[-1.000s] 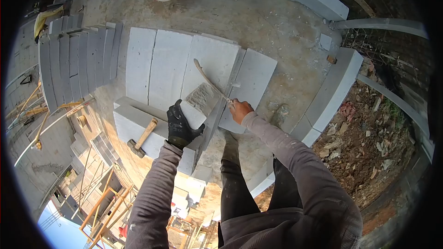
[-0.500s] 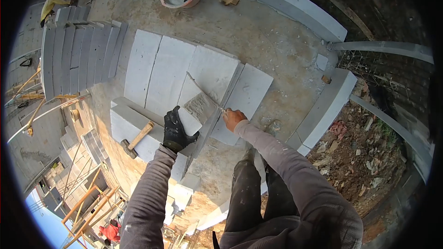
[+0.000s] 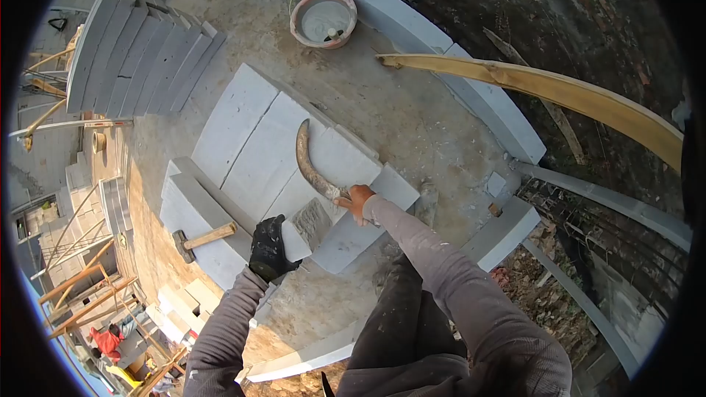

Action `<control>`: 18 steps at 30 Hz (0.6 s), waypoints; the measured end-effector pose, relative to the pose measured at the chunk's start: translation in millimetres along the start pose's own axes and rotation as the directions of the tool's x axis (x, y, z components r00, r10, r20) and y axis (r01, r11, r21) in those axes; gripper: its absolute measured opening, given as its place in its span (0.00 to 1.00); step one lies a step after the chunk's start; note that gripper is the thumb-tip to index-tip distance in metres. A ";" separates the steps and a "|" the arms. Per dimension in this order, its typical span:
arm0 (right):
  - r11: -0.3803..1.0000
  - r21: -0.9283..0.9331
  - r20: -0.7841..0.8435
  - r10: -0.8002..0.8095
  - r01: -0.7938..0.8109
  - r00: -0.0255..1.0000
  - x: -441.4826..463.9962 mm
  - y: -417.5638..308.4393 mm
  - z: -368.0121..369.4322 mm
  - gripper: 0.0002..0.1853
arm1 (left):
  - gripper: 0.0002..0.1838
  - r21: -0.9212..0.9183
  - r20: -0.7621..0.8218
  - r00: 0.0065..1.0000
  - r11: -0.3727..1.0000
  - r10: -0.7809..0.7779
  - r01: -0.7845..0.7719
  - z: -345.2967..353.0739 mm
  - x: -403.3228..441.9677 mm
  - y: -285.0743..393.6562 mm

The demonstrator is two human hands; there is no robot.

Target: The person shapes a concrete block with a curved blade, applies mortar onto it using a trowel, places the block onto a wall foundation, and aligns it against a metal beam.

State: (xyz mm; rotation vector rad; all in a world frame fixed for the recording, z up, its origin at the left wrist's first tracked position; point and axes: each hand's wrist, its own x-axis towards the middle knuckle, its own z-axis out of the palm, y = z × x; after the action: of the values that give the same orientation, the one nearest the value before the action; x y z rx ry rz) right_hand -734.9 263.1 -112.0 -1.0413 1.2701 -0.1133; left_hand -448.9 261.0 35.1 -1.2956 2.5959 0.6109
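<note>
Just beside left hand (image 3: pixel 268 248), hammer (image 3: pixel 210 236).

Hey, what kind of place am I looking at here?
It looks like a building site: a row of grey blocks stands on the bare floor, a bucket holds what may be mortar, and a hammer rests on a pale block.

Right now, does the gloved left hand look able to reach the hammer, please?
Probably yes: the hammer lies near the left hand with nothing visible between them, though the hand, set against the small block, would likely have to leave it.
</note>
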 end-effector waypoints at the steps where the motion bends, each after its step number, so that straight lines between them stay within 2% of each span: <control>1: 0.992 -0.108 0.074 0.074 -0.066 0.995 3.5 -19.9 -15.6 0.37 | 0.58 -0.017 0.010 0.999 0.999 -0.031 0.032 -0.2 -1.2 1.1; 2: 0.973 -0.200 0.073 0.135 -0.118 0.988 2.9 -39.5 -31.6 0.36 | 0.58 -0.038 0.017 0.998 0.998 -0.058 0.059 -1.7 -2.5 5.8; 3: 0.968 -0.216 0.101 0.149 -0.125 0.984 8.7 -37.5 -25.6 0.36 | 0.58 -0.039 0.034 0.995 0.995 -0.094 0.095 -6.7 -4.6 11.7; 5: 0.883 -0.469 -0.117 -0.053 -0.008 0.992 35.7 -27.8 -27.1 0.30 | 0.58 -0.047 0.022 0.994 0.993 -0.109 0.110 -15.8 12.0 10.9; 6: 0.862 -0.492 -0.151 0.053 -0.121 0.987 55.2 -15.6 -18.8 0.24 | 0.58 -0.019 0.002 0.994 0.994 -0.112 0.112 -14.7 10.3 11.5; 8: 0.863 -0.484 -0.185 0.063 -0.146 0.981 45.9 -22.6 -28.6 0.23 | 0.57 -0.033 -0.062 0.991 0.993 -0.115 0.113 -2.0 2.6 8.7; 9: 0.869 -0.469 -0.216 0.058 -0.155 0.975 33.5 -19.6 -29.7 0.22 | 0.57 -0.066 -0.029 0.997 0.995 -0.078 0.075 -1.5 2.6 10.5; 10: 0.869 -0.447 -0.232 0.117 -0.213 0.966 20.7 -17.0 -30.0 0.22 | 0.56 -0.065 -0.045 0.991 0.990 -0.127 0.124 0.0 4.2 13.4; 12: 0.862 -0.485 -0.249 0.027 -0.148 0.968 7.6 -22.3 -37.4 0.16 | 0.56 -0.066 -0.030 0.971 0.970 -0.235 0.233 0.2 1.0 20.6; 13: 0.859 -0.484 -0.255 0.046 -0.169 0.966 4.4 -27.5 -43.7 0.16 | 0.56 -0.081 -0.023 0.974 0.972 -0.224 0.222 2.0 3.3 23.0; 15: 0.781 -0.616 -0.213 -0.039 -0.103 0.976 -2.2 -37.8 -46.7 0.18 | 0.56 -0.062 -0.121 0.916 0.924 -0.382 0.377 -4.1 5.5 39.6; 16: 0.774 -0.626 -0.198 -0.038 -0.096 0.980 -4.7 -44.3 -50.8 0.18 | 0.59 -0.065 -0.106 0.870 0.876 -0.482 0.478 -0.3 5.1 48.3; 17: 0.869 -0.479 -0.170 0.046 -0.123 0.984 -1.1 -53.8 -62.4 0.18 | 0.59 -0.074 -0.121 0.856 0.865 -0.503 0.497 -2.8 9.8 61.9; 18: 0.933 -0.326 -0.121 0.116 -0.150 0.986 6.2 -65.0 -76.3 0.18 | 0.59 -0.159 -0.130 0.764 0.773 -0.632 0.614 -5.4 12.7 78.6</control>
State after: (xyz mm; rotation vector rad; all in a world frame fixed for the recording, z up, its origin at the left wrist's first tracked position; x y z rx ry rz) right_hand -765.3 178.9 -66.4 -1.2467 1.4805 0.1627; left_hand -519.0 291.6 57.9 -2.1940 2.0391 0.5212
